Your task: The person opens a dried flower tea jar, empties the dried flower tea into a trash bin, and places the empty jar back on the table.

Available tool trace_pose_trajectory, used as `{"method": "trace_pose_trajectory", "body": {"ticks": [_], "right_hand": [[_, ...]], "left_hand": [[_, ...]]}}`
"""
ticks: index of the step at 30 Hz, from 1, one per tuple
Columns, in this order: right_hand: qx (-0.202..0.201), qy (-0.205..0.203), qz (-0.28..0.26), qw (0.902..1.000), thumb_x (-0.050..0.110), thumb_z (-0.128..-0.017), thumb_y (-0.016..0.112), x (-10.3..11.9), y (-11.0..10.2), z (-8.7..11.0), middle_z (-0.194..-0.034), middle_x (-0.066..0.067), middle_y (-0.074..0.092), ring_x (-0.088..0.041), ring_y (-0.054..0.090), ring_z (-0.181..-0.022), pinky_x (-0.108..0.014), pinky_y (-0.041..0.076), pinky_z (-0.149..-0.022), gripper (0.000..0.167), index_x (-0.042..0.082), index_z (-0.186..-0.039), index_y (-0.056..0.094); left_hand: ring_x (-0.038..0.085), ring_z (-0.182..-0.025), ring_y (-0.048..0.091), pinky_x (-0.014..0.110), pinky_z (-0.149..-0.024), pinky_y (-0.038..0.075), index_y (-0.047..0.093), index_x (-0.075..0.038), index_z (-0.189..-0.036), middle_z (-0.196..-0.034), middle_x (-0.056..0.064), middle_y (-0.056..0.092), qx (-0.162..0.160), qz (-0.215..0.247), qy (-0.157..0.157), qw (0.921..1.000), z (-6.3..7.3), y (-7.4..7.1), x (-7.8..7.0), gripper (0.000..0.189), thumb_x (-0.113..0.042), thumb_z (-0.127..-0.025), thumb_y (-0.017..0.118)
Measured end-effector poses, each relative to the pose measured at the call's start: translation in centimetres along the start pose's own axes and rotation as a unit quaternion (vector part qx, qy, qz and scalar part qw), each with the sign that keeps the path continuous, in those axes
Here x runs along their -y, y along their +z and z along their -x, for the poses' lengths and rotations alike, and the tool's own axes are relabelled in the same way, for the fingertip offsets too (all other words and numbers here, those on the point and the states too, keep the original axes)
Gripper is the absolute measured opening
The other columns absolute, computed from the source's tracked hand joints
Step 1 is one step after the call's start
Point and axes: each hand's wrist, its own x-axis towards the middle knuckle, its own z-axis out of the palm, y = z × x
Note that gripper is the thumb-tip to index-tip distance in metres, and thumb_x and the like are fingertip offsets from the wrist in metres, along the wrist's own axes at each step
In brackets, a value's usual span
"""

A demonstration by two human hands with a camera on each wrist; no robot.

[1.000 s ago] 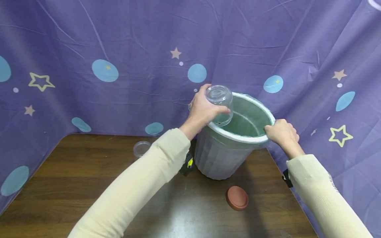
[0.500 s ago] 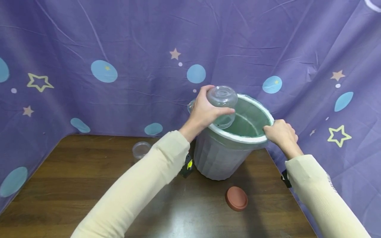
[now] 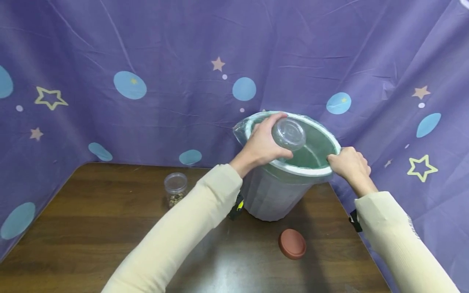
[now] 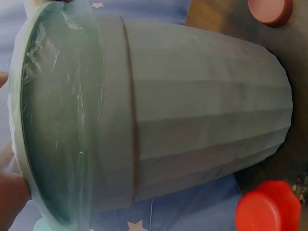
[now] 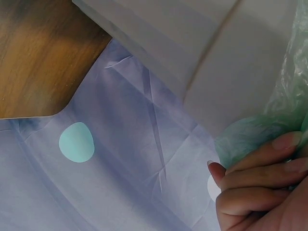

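A clear plastic jar (image 3: 290,133) is tipped bottom-up over the mouth of a trash can (image 3: 271,199). My left hand (image 3: 265,142) grips the jar around its side, thumb toward me. The jar's mouth is hidden below its base. The can is grey, with a pale rim and a thin green liner bag (image 4: 62,106) folded over it. My right hand (image 3: 349,166) holds the can's right rim, fingers curled outside over the liner in the right wrist view. A second clear jar (image 3: 176,189) with small brownish pieces stands on the table, partly behind my left sleeve.
A round terracotta-coloured lid (image 3: 292,243) lies on the wooden table (image 3: 91,228) in front of the can. A red object (image 4: 269,207) shows near the can's base in the left wrist view. A purple patterned curtain (image 3: 176,81) encloses the back and sides.
My left hand has moved right and slightly down with the jar, tipping it further over the can. More of the second jar shows past my sleeve. My right hand keeps its hold.
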Motion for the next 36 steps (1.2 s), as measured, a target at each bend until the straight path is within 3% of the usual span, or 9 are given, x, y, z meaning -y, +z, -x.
{"method": "trace_pose_trajectory", "body": {"ticks": [8, 15, 20, 27, 31, 36], "right_hand": [[0.001, 0.001, -0.004, 1.0, 0.033, -0.087, 0.045, -0.15, 0.0, -0.02, -0.115, -0.031, 0.057, -0.051, 0.054, -0.105, -0.057, 0.045, -0.074, 0.036, 0.0, -0.098, 0.056], [0.002, -0.001, -0.005, 1.0, 0.033, -0.087, 0.045, -0.22, 0.08, 0.01, -0.113, -0.03, 0.057, -0.049, 0.054, -0.102, -0.056, 0.045, -0.072, 0.036, 0.0, -0.099, 0.056], [0.002, -0.003, -0.004, 1.0, 0.033, -0.087, 0.045, -0.2, -0.02, 0.03, -0.114, -0.031, 0.056, -0.05, 0.054, -0.103, -0.056, 0.045, -0.073, 0.038, -0.001, -0.1, 0.056], [0.007, 0.001, 0.0, 1.0, 0.033, -0.087, 0.044, -0.22, -0.08, 0.12, -0.117, -0.032, 0.055, -0.052, 0.053, -0.106, -0.058, 0.046, -0.075, 0.04, -0.001, -0.103, 0.056], [0.006, -0.001, -0.003, 1.0, 0.033, -0.087, 0.044, -0.17, -0.03, 0.05, -0.117, -0.032, 0.055, -0.052, 0.053, -0.106, -0.058, 0.046, -0.075, 0.039, -0.001, -0.103, 0.056], [0.005, -0.001, -0.007, 1.0, 0.032, -0.087, 0.044, -0.13, 0.05, 0.05, -0.118, -0.033, 0.055, -0.052, 0.053, -0.107, -0.058, 0.046, -0.076, 0.041, -0.002, -0.105, 0.056]], "left_hand": [[0.025, -0.127, 0.044, 0.043, -0.107, 0.041, 0.042, -0.025, -0.146, -0.142, 0.0, 0.052, 0.028, -0.018, -0.01, 0.9994, 0.05, 0.0, -0.12, 0.097, -0.018, -0.059, 0.085], [0.025, -0.127, 0.042, 0.042, -0.107, 0.041, 0.041, -0.025, -0.147, -0.139, 0.004, 0.054, 0.048, -0.04, 0.01, 0.998, 0.07, -0.06, -0.09, 0.098, -0.015, -0.059, 0.084], [0.025, -0.127, 0.043, 0.039, -0.108, 0.04, 0.041, -0.024, -0.146, -0.141, 0.002, 0.053, 0.042, -0.05, 0.011, 0.9978, 0.25, -0.02, -0.19, 0.098, -0.019, -0.059, 0.085], [0.021, -0.125, 0.051, 0.037, -0.106, 0.044, 0.042, -0.02, -0.143, -0.137, 0.002, 0.056, -0.024, 0.042, -0.024, 0.9985, 0.48, 0.4, -0.07, 0.094, -0.03, -0.064, 0.09], [0.019, -0.123, 0.054, 0.036, -0.106, 0.044, 0.04, -0.018, -0.142, -0.136, 0.003, 0.055, -0.044, 0.083, -0.044, 0.9946, 0.47, 0.29, -0.07, 0.093, -0.036, -0.066, 0.09], [0.021, -0.127, 0.052, 0.037, -0.109, 0.042, 0.037, -0.017, -0.144, -0.14, 0.006, 0.051, -0.064, 0.128, -0.095, 0.9852, 0.54, 0.04, -0.14, 0.094, -0.041, -0.068, 0.087]]}}
